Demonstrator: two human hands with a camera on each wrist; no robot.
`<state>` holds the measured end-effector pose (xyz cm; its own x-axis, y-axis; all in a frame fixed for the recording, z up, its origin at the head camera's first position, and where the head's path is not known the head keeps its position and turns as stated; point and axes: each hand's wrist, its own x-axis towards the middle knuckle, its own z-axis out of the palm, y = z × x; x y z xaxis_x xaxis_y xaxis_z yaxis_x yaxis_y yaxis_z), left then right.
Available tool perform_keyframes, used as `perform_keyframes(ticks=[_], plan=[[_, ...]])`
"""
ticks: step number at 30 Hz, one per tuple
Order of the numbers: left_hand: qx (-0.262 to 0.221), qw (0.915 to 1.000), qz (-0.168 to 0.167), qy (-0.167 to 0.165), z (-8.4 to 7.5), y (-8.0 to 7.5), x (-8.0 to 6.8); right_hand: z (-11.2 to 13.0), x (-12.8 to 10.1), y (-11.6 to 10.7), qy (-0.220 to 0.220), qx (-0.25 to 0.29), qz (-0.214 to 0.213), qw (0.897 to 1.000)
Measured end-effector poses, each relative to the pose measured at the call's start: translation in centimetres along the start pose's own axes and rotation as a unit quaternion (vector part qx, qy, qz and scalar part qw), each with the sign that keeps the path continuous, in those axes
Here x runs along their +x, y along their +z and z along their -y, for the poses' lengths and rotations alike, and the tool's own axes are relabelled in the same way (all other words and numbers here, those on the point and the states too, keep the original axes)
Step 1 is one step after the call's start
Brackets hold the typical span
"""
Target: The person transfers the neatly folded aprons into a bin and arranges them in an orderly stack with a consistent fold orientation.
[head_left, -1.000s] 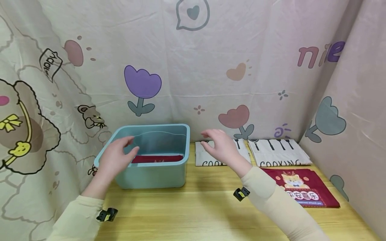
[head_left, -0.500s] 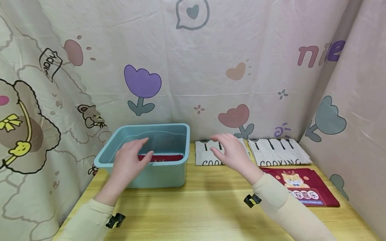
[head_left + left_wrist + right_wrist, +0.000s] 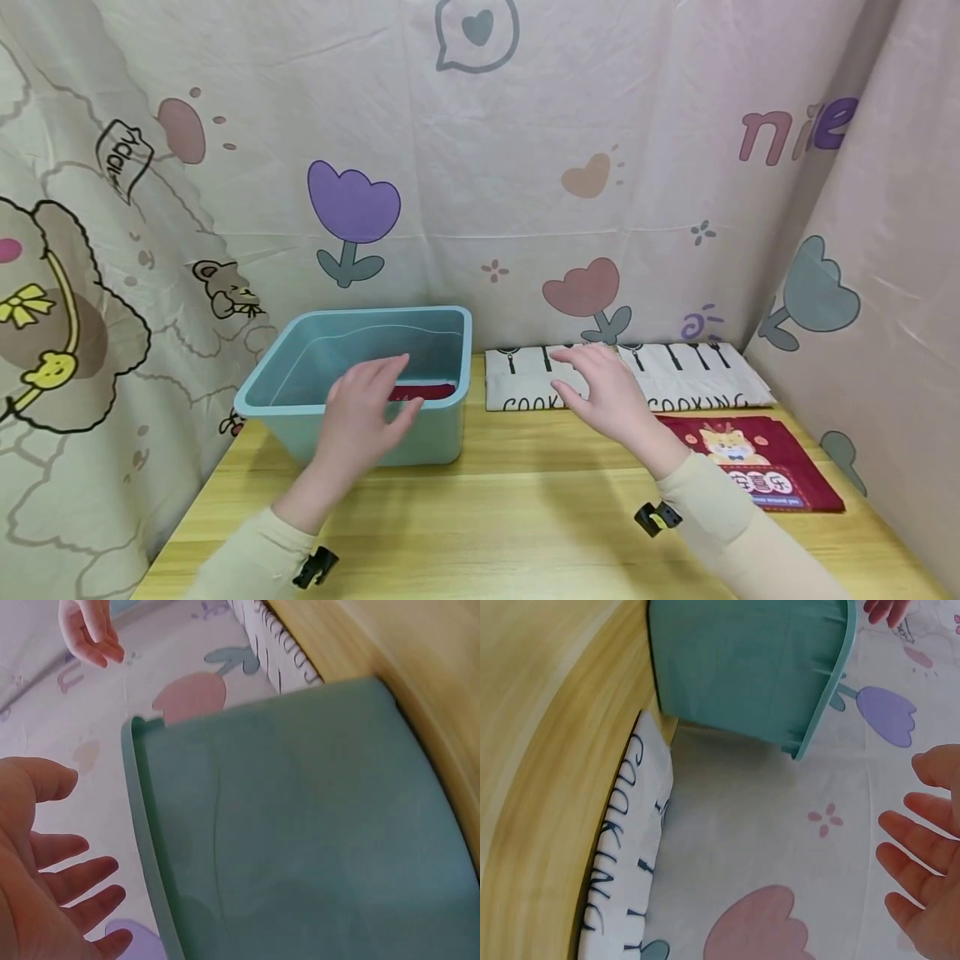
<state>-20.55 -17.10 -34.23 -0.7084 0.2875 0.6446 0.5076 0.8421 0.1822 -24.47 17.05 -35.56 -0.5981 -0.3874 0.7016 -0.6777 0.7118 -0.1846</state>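
Observation:
A light blue plastic bin (image 3: 442, 433) stands on the wooden table (image 3: 487, 517) with a dark red folded cloth (image 3: 431, 390) inside it. My left hand (image 3: 367, 408) hovers open over the bin's front rim, fingers spread, holding nothing; the left wrist view shows the left hand (image 3: 45, 885) beside the bin's wall (image 3: 300, 825). My right hand (image 3: 603, 392) hovers open above a white folded cloth printed "COOKING" (image 3: 525, 387), touching nothing that I can see. In the right wrist view the right hand's fingers (image 3: 922, 862) are spread above that cloth (image 3: 626, 847).
A second white "COOKING" cloth (image 3: 697, 379) lies at the back right, and a red cloth with a cartoon print (image 3: 757, 462) sits in front of it. Printed fabric curtains (image 3: 525, 167) close in the table on three sides.
Both hands have moved to the right and slightly toward me: the left from the bin's left side to its front rim, the right from the left part of the white cloth toward its right part.

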Motion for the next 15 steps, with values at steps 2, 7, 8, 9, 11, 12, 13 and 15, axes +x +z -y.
perform_keyframes(ticks=[2, 7, 8, 9, 11, 12, 13, 15], plan=[[-0.001, 0.9998, -0.011, 0.019, -0.3, 0.5, -0.1, -0.4, -0.4, -0.2, -0.005, 0.001, -0.006, 1.0], [-0.009, 0.9993, -0.014, 0.034, -1.5, 1.5, -0.1, -1.4, -1.5, -0.7, -0.004, -0.007, -0.014, 1.0], [-0.006, 0.9993, -0.012, 0.036, -1.7, 1.6, 0.0, -1.6, -1.8, -0.8, -0.001, -0.01, -0.013, 1.0], [-0.002, 0.9992, -0.01, 0.037, -2.0, 1.8, 0.0, -1.8, -2.1, -1.0, 0.003, -0.012, -0.013, 1.0], [0.008, 0.999, -0.006, 0.043, -2.5, 2.2, 0.1, -2.1, -2.6, -1.2, 0.009, -0.017, -0.012, 1.0], [0.012, 0.9989, -0.005, 0.046, -2.8, 2.4, 0.2, -2.3, -2.9, -1.3, 0.012, -0.018, -0.012, 1.0], [0.017, 0.9986, -0.003, 0.05, -3.1, 2.5, 0.2, -2.4, -3.1, -1.4, 0.016, -0.019, -0.012, 1.0], [0.018, 0.9982, -0.004, 0.058, -3.6, 2.9, 0.3, -2.7, -3.6, -1.7, 0.024, -0.023, -0.011, 0.999]])
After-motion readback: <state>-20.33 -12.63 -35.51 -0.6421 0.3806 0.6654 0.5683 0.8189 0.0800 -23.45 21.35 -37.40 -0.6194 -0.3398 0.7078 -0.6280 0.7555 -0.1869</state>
